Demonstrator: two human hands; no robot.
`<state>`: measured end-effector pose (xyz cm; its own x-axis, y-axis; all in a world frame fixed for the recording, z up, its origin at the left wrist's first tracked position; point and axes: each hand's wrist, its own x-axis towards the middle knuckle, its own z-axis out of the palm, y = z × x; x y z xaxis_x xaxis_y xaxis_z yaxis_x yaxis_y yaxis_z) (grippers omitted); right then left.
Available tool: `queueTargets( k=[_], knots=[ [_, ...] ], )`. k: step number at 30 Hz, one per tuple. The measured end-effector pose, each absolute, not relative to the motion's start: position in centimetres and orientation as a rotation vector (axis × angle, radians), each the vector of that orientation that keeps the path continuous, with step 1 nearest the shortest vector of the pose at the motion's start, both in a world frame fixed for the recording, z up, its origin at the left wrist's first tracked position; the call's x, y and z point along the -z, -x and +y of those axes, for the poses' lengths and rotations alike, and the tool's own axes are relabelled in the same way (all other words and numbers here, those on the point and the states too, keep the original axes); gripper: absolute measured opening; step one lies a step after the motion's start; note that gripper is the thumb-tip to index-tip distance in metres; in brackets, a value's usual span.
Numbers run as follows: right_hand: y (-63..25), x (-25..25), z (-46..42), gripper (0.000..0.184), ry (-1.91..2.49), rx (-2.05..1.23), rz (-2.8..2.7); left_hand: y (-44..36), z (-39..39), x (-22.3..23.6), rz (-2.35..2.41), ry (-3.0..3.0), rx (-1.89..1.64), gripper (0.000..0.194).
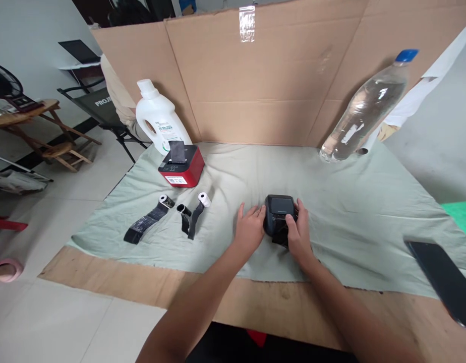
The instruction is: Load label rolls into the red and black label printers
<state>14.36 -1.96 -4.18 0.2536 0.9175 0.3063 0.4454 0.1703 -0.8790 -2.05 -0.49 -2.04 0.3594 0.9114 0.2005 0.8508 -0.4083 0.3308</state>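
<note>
A small black portable printer (281, 207) lies on the green cloth, with a dark strip (280, 236) at its near side. Resting against its left side are the fingertips of my left hand (250, 228), steadying it. My right hand (299, 234) grips the opposite side, its thumb on the top near the front edge. To the left are unrolled dark paper rolls: one with a long strip (148, 222), a small one (184, 216) and a white-cored one (198, 212). Behind them stands a red and black printer (183, 169) with a dark strip rising from its top.
A white detergent bottle (161, 118) and a tilted clear water bottle (363, 113) lean against the cardboard screen (255, 91). A phone (443, 280) lies at the right front. Another person's sleeve (117, 96) shows behind the screen, near a folding chair (97, 108).
</note>
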Motion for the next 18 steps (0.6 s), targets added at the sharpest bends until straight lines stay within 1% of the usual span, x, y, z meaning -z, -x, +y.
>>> queueTargets(
  k=[5, 12, 18],
  knots=[
    [-14.7, 4.2, -1.6, 0.066, 1.427, -0.577, -1.336, 2.0, -0.5, 1.8, 1.634, -2.364, -0.574, 0.052],
    [-16.0, 2.9, -1.4, 0.066, 1.385, -0.762, -1.204, 2.5, -0.1, 2.2, 1.618, -2.224, -0.706, 0.055],
    [-17.2, 2.4, -0.8, 0.068, 1.39, -0.84, -1.159, 2.5, -0.1, 2.5, 1.559, -2.162, -0.85, 0.061]
  ],
)
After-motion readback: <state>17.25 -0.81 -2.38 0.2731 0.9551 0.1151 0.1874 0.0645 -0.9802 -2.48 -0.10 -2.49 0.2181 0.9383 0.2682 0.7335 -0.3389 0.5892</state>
